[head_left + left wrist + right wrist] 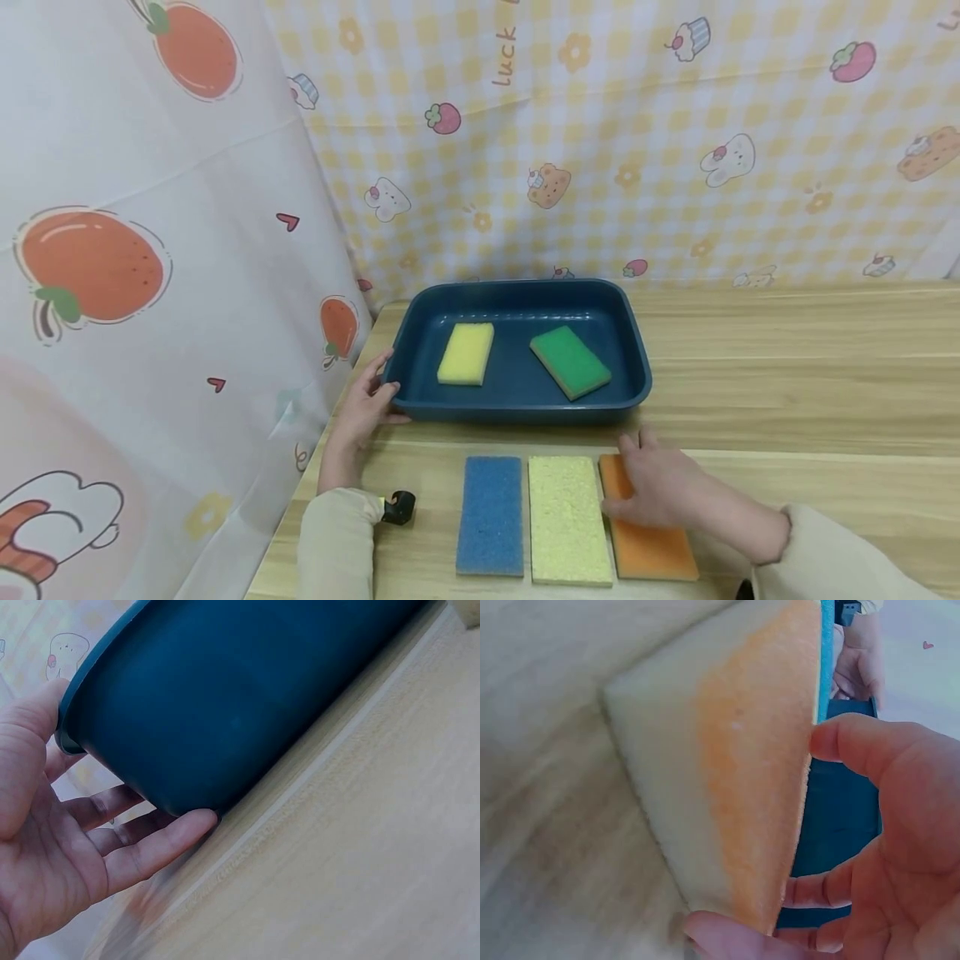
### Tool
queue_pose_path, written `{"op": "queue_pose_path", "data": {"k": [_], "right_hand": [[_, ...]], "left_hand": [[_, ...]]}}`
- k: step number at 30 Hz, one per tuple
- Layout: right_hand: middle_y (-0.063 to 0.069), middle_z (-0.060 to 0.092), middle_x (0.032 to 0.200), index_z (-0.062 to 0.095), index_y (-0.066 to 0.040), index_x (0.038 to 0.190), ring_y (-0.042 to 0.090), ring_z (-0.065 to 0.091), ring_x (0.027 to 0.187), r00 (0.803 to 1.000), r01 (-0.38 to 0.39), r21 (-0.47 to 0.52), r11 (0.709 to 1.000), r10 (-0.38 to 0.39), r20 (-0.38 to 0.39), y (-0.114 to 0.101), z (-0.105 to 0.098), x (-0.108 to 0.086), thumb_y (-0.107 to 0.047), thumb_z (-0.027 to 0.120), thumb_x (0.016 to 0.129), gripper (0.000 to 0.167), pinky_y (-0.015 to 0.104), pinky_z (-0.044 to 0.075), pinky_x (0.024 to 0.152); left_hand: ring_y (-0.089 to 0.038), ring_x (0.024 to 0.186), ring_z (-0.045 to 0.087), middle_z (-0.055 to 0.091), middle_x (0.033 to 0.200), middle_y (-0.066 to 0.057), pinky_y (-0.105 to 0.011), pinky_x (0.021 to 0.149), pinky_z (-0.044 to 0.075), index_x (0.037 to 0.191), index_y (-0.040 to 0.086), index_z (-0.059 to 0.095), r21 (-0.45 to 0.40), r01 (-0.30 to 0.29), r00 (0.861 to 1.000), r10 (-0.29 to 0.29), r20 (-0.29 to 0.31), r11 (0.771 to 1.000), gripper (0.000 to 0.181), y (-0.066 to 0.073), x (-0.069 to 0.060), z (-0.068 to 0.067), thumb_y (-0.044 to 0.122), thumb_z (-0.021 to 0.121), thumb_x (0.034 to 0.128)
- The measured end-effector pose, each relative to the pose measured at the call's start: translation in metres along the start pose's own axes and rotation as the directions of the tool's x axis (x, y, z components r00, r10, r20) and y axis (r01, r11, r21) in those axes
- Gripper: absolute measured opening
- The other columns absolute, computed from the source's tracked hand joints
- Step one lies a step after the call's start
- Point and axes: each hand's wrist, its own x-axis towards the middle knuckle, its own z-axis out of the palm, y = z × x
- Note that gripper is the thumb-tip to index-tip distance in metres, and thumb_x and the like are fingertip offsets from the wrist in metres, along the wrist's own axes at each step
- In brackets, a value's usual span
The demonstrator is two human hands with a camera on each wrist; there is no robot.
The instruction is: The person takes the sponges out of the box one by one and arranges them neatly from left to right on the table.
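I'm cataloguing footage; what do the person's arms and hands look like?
The left sleeve and right sleeve are pale beige. A black fitting juts from the left cuff; another black piece shows by the right sleeve. The left hand and right hand are ungloved.

The tray [517,413] was teal, the woodgrain tabletop [780,375] tan, the rear curtain [630,108] yellow-and-white checked. There were 1 blue sponge [491,517], 1 orange sponge [654,554], 1 green-topped sponge [570,360], 1 yellow sponge [466,354] and 1 mottled-yellow sponge [567,521].

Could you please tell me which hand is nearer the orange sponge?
Right: the right hand touches the orange sponge; the left hand is at the left end of the tray.
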Motion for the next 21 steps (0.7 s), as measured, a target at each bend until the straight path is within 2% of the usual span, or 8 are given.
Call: {"op": "queue_pose_path", "data": {"k": [5, 8, 10, 11, 13, 15, 17, 21], "right_hand": [[0.042, 0.034, 0.124, 0.039, 0.012, 0.126, 0.043, 0.053, 0.096, 0.999, -0.007, 0.047, 0.999, 0.005, 0.035, 0.003, -0.011, -0.002, -0.054, 0.068, 0.069, 0.092, 0.053, 0.048, 0.077], [0.034, 0.048, 0.115, 0.044, 0.012, 0.121, 0.037, 0.056, 0.092, 0.999, 0.010, 0.076, 0.997, -0.013, 0.039, 0.007, -0.026, -0.001, -0.049, 0.068, 0.072, 0.081, 0.048, 0.050, 0.073], [0.026, 0.056, 0.103, 0.050, 0.010, 0.112, 0.030, 0.058, 0.084, 0.998, 0.058, 0.079, 0.995, -0.059, 0.014, 0.010, -0.040, 0.001, -0.044, 0.067, 0.074, 0.068, 0.043, 0.051, 0.068], [0.019, 0.059, 0.092, 0.054, 0.008, 0.103, 0.026, 0.057, 0.075, 0.996, 0.084, 0.088, 0.993, -0.084, 0.003, 0.009, -0.047, 0.004, -0.041, 0.067, 0.075, 0.058, 0.038, 0.051, 0.061], [0.003, 0.056, 0.066, 0.056, -0.001, 0.075, 0.016, 0.052, 0.056, 0.989, 0.145, 0.108, 0.984, -0.143, -0.021, 0.007, -0.062, 0.010, -0.036, 0.067, 0.077, 0.037, 0.029, 0.045, 0.048], [-0.004, 0.044, 0.049, 0.049, -0.008, 0.057, 0.010, 0.045, 0.043, 0.984, 0.178, 0.128, 0.976, -0.178, -0.015, 0.002, -0.076, 0.020, -0.033, 0.065, 0.079, 0.037, 0.024, 0.038, 0.041], [-0.007, 0.032, 0.041, 0.038, -0.014, 0.048, 0.008, 0.041, 0.035, 0.985, 0.171, 0.150, 0.974, -0.175, 0.009, -0.003, -0.088, 0.031, -0.031, 0.063, 0.081, 0.045, 0.022, 0.036, 0.038], [-0.005, 0.035, 0.038, 0.034, -0.014, 0.046, 0.014, 0.049, 0.037, 0.990, 0.124, 0.146, 0.982, -0.133, 0.056, -0.008, -0.109, 0.058, -0.032, 0.060, 0.083, 0.049, 0.025, 0.044, 0.044]], "left_hand": [[-0.047, 0.106, 0.047, 0.027, 0.137, -0.027, -0.047, 0.066, 0.053, 0.144, 0.020, 0.020, 0.006, 0.004, 1.000, -0.004, -0.009, 1.000, 0.058, 0.000, 0.000, 0.001, 0.004, 0.040, 0.0924], [-0.046, 0.106, 0.047, 0.027, 0.137, -0.027, -0.047, 0.065, 0.053, 0.144, 0.020, 0.020, 0.018, 0.006, 1.000, -0.006, -0.010, 1.000, 0.057, -0.002, 0.001, 0.001, 0.005, 0.040, 0.0923], [-0.046, 0.106, 0.047, 0.027, 0.137, -0.027, -0.046, 0.065, 0.053, 0.144, 0.020, 0.020, 0.019, 0.005, 1.000, -0.005, -0.007, 1.000, 0.057, -0.003, 0.002, 0.000, 0.005, 0.040, 0.0924], [-0.046, 0.106, 0.047, 0.027, 0.137, -0.026, -0.047, 0.065, 0.053, 0.144, 0.020, 0.021, 0.018, 0.007, 1.000, -0.006, -0.008, 1.000, 0.057, -0.004, 0.003, 0.000, 0.004, 0.040, 0.0924], [-0.046, 0.107, 0.046, 0.027, 0.137, -0.026, -0.047, 0.066, 0.053, 0.144, 0.021, 0.020, 0.014, 0.002, 1.000, -0.002, -0.005, 1.000, 0.057, -0.005, 0.004, -0.002, 0.004, 0.040, 0.0924], [-0.047, 0.108, 0.045, 0.027, 0.137, -0.026, -0.048, 0.066, 0.053, 0.144, 0.021, 0.020, 0.014, 0.001, 1.000, -0.001, -0.003, 1.000, 0.057, -0.004, 0.003, -0.003, 0.004, 0.039, 0.0926], [-0.047, 0.108, 0.045, 0.026, 0.137, -0.026, -0.048, 0.066, 0.053, 0.144, 0.021, 0.020, 0.019, 0.000, 1.000, 0.000, 0.001, 1.000, 0.058, -0.003, 0.003, -0.003, 0.004, 0.039, 0.0926], [-0.046, 0.108, 0.046, 0.027, 0.137, -0.026, -0.046, 0.066, 0.053, 0.144, 0.021, 0.021, 0.032, 0.006, 1.000, -0.006, 0.000, 0.999, 0.057, -0.003, 0.002, -0.002, 0.004, 0.039, 0.0923]]}}
